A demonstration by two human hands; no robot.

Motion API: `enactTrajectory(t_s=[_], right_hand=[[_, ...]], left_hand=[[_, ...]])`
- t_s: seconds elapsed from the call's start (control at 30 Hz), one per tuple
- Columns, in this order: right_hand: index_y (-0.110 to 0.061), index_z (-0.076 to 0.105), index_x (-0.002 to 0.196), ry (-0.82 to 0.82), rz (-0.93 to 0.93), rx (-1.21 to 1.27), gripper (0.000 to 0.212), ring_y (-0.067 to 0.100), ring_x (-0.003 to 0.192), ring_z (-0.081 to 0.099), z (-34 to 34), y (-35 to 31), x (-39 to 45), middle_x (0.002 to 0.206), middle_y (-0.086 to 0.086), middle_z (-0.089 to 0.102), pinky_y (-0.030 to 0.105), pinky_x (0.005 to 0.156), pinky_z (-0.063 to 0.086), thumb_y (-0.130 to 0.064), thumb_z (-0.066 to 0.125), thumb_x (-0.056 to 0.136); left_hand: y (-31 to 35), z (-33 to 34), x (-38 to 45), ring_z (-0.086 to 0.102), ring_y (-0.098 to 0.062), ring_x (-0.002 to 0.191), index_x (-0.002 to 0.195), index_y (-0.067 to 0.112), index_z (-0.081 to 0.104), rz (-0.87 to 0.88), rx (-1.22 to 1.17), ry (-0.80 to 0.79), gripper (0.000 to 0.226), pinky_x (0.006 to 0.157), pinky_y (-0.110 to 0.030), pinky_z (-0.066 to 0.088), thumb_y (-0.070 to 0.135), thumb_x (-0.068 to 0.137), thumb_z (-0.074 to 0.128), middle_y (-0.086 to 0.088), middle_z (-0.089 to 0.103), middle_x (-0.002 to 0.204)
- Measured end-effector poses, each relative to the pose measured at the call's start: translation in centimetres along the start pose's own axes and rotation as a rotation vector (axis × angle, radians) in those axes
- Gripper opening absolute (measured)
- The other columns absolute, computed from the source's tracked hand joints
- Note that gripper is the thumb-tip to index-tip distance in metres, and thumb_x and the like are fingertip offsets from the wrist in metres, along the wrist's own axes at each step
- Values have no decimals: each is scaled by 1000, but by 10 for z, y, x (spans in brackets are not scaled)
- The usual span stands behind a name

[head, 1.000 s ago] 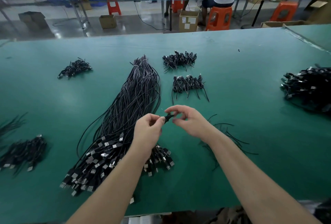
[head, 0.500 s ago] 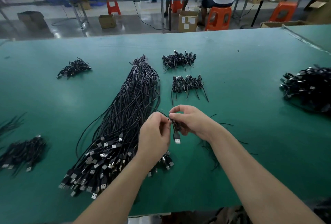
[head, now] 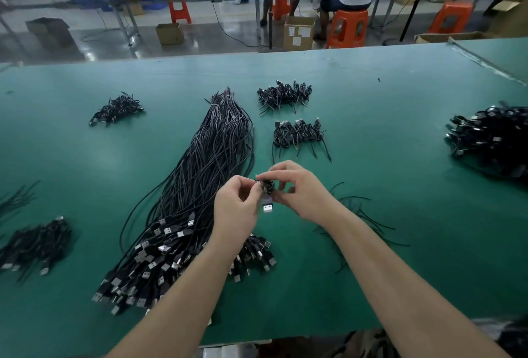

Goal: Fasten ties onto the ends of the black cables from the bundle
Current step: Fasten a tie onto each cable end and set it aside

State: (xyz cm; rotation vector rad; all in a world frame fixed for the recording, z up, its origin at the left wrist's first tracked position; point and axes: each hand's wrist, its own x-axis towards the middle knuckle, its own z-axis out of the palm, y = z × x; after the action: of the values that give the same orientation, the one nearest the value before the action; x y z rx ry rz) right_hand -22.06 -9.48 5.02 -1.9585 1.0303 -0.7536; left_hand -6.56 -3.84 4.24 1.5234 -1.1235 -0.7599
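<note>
A long bundle of black cables (head: 205, 186) lies on the green table (head: 385, 134), its USB plugs fanned out near me. Above the table, my left hand (head: 237, 209) and my right hand (head: 300, 191) meet over one coiled black cable (head: 268, 187). Its silver USB plug (head: 267, 206) hangs down between them. The fingers of both hands pinch the small coil; a tie on it is too small to make out. Loose thin black ties (head: 363, 214) lie on the table behind my right wrist.
Small piles of coiled cables sit at the far centre (head: 284, 94), mid centre (head: 298, 133), far left (head: 117, 109) and near left (head: 34, 246). A big heap (head: 494, 140) lies at the right. Beyond the table a person sits on an orange stool (head: 347, 27).
The cable has been wound from a short end into a small coil. The USB plug now hangs down between my hands, which have risen slightly and closed together.
</note>
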Motion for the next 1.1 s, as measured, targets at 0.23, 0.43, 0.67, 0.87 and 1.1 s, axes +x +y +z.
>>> enactTrajectory(t_s=[0.23, 0.43, 0.67, 0.87, 1.1], right_hand=[[-24, 76, 93, -53, 142, 232, 10, 9, 68, 62, -1, 0, -4, 72, -10, 71, 34, 72, 54, -25, 66, 97], [-6, 75, 90, -150, 322, 536, 29, 17, 58, 58, -4, -7, -6, 71, 4, 67, 27, 61, 53, -29, 61, 100], [-8, 78, 87, -183, 422, 658, 32, 18, 55, 58, -5, -7, -6, 81, 15, 63, 27, 57, 53, -36, 65, 96], [-1, 74, 102, -119, 352, 600, 29, 16, 61, 62, -5, -3, -5, 83, 8, 71, 27, 63, 55, -28, 66, 97], [-10, 76, 101, 116, 370, 641, 17, 13, 62, 63, 3, 3, -1, 82, 4, 73, 27, 66, 59, -20, 62, 100]], left_hand=[[7, -3, -2, 51, 0, 55, 83, 11, 66, 92, 51, -55, 13, 52, -18, 45, 11, 96, 67, 2, 64, 69], [8, -4, -8, 60, -13, 76, 85, 12, 62, 316, 231, -48, 12, 71, -32, 53, 6, 95, 65, 4, 63, 80], [4, -5, -10, 54, -21, 79, 85, 12, 61, 507, 430, -20, 12, 73, -38, 48, 6, 95, 63, 7, 59, 85], [5, -7, -3, 57, -7, 74, 90, 25, 64, 244, 213, -62, 8, 66, -17, 48, 20, 96, 68, 11, 64, 81], [-11, -9, 3, 58, 3, 60, 82, 30, 74, 9, 217, -286, 23, 58, -14, 44, 41, 98, 61, 19, 72, 73]])
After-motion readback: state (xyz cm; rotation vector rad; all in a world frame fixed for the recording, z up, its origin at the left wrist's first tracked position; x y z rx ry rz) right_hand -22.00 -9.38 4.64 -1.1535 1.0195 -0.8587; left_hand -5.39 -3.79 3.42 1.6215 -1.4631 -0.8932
